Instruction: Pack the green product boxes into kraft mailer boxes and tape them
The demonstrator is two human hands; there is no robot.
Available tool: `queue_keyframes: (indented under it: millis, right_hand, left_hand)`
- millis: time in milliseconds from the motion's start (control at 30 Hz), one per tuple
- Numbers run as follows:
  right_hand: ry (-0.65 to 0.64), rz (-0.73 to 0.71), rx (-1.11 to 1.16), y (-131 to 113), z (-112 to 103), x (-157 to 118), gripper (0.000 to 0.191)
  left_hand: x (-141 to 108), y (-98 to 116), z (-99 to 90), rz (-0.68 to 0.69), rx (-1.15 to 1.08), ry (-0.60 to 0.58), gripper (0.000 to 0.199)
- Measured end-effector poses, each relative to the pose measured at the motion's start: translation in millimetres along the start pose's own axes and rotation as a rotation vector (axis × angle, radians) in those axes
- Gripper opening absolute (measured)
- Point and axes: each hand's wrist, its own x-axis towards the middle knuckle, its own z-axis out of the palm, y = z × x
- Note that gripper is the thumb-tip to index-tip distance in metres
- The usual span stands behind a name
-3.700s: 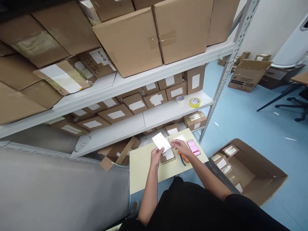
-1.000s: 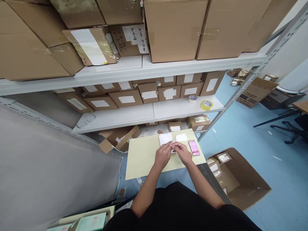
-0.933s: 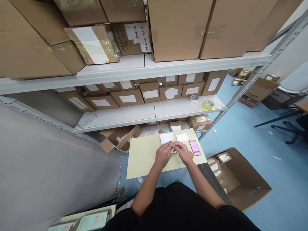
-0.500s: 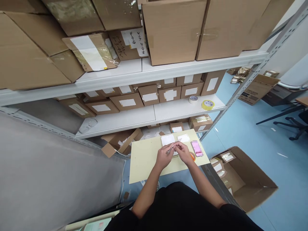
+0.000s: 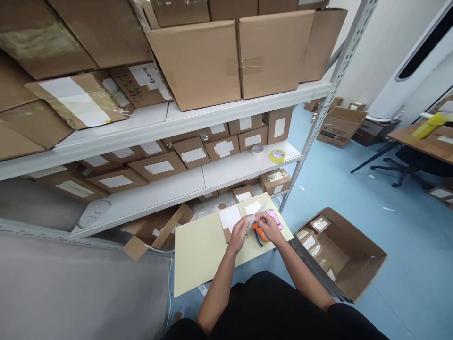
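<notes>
Between both hands a thin white slip of paper point(image 5: 252, 219), possibly a label, is held over the pale yellow board point(image 5: 196, 255). My left hand point(image 5: 239, 233) pinches its left side. My right hand point(image 5: 268, 227) has its fingers closed at the slip's right edge. Just under the right hand sits an orange tape dispenser point(image 5: 261, 233) with a dark blue part pointing towards me. To the left lies a small cardboard box point(image 5: 227, 234) with a white sheet point(image 5: 230, 216) on it. Beyond the hands is another white paper point(image 5: 252, 207). A phone point(image 5: 276, 218) with a pink screen lies at right.
Shelves hold many labelled cartons point(image 5: 159, 167). A white tape roll point(image 5: 257, 150) and a yellow tape roll point(image 5: 278, 156) sit on the middle shelf point(image 5: 230, 172). On the right stands a large open carton point(image 5: 364, 264) with small boxes inside. An open box point(image 5: 159, 231) is left of the board.
My view has swung to the right. The hands have moved slightly apart, and the slip between them shows more. The orange dispenser is more visible beneath the right hand.
</notes>
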Motion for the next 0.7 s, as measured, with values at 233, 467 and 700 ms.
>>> queue_keyframes:
  millis: [233, 467, 700]
  right_hand:
    - [0.068, 0.018, -0.058, -1, -16, 0, 0.020]
    - [0.017, 0.076, -0.060, 12, -5, 4, 0.035]
    - [0.281, 0.071, 0.017, 12, -5, 15, 0.036]
  left_hand:
    - [14, -15, 16.8, 0.006, 0.091, 0.091, 0.049]
    - [15, -22, 12.4, 0.048, 0.067, 0.066, 0.040]
    - [33, -52, -70.3, -0.181, -0.120, 0.510, 0.057]
